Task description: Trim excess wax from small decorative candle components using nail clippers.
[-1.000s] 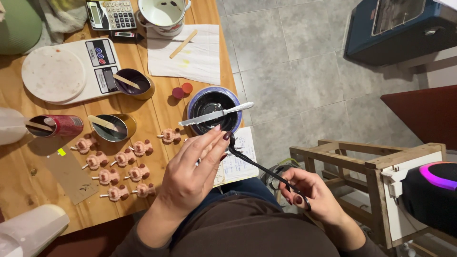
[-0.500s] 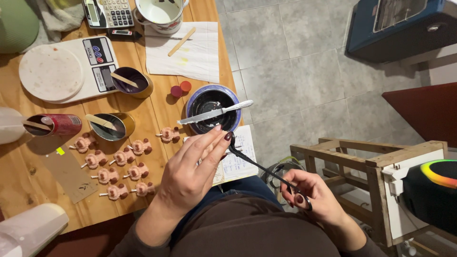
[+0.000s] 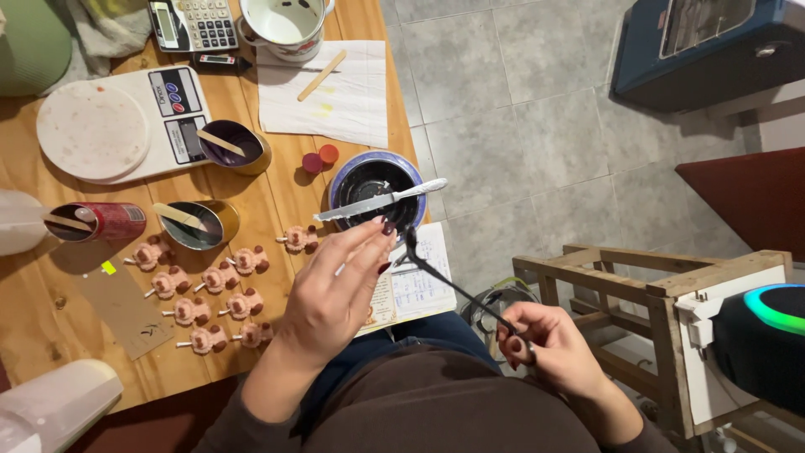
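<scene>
Two hands | right hand fingers grip scissors handles | left hand fingers spread beside blades

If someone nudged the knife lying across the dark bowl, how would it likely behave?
The knife looks like stiff metal, so it would probably not bend. It rests only on the rim of the dark bowl, ends overhanging, so a nudge could pivot or slide it off. Its smooth blade is likely slippery.

On the wooden table I see a white kitchen scale, a calculator, a white pot, pink figures on sticks, and a knife across a dark bowl.
</scene>
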